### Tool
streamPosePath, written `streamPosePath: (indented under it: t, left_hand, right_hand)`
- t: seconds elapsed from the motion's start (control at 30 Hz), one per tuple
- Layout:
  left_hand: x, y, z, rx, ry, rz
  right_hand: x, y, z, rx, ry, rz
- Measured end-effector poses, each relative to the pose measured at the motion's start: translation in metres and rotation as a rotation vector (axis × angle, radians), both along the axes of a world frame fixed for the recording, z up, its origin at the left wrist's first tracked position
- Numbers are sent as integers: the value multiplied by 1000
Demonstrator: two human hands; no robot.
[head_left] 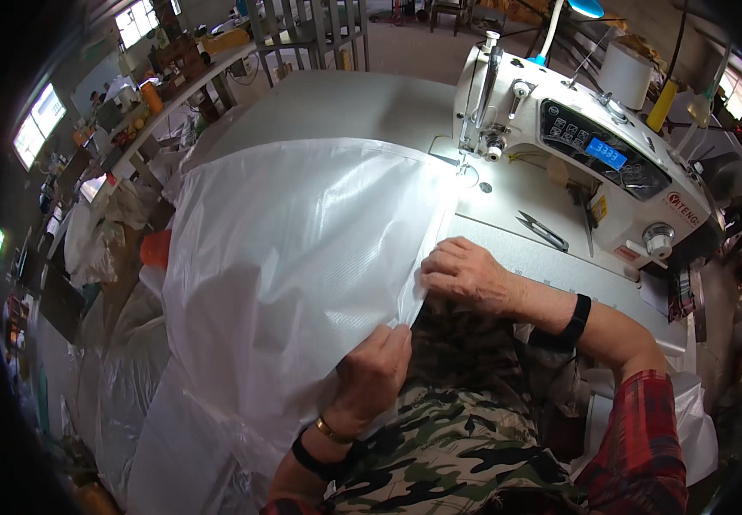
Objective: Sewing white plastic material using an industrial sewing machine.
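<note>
A large white woven plastic sheet (294,249) covers the left of the sewing table and drops over its front edge. Its folded right edge runs up to the needle of a white sewing machine (594,129), where a lamp lights the presser foot (465,169). My left hand (377,367) pinches this folded edge low down, near my lap. Farther up the same edge, my right hand (465,273) is closed on it, fingers curled over the fold. The fingertips of both hands are partly hidden by the sheet and knuckles.
Black thread snips (543,232) lie on the table right of the needle. A white thread cone (624,79) stands behind the machine. Grey metal railings (315,34) rise beyond the table, and crumpled clear plastic (113,232) hangs at the left. An orange object (155,249) shows beside the sheet.
</note>
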State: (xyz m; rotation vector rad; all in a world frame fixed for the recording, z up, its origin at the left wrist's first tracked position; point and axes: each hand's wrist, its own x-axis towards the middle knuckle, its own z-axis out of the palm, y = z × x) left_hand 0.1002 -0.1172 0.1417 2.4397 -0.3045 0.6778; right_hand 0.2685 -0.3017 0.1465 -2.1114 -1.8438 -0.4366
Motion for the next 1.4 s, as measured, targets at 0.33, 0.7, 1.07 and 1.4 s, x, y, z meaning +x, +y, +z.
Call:
streamPosePath:
  t: [0.33, 0.7, 1.07, 1.4]
  left_hand:
    - [3, 7, 19, -61, 20, 5]
    - [-1, 10, 21, 5, 31, 17]
    - [-3, 6, 13, -1, 36, 6]
    - [-3, 2, 6, 59, 20, -1]
  right_hand:
    - [65, -13, 9, 36, 59, -116]
    - [68, -18, 12, 84, 82, -223]
    - [-18, 17, -10, 71, 48, 142]
    - [-30, 18, 0, -23, 97, 196]
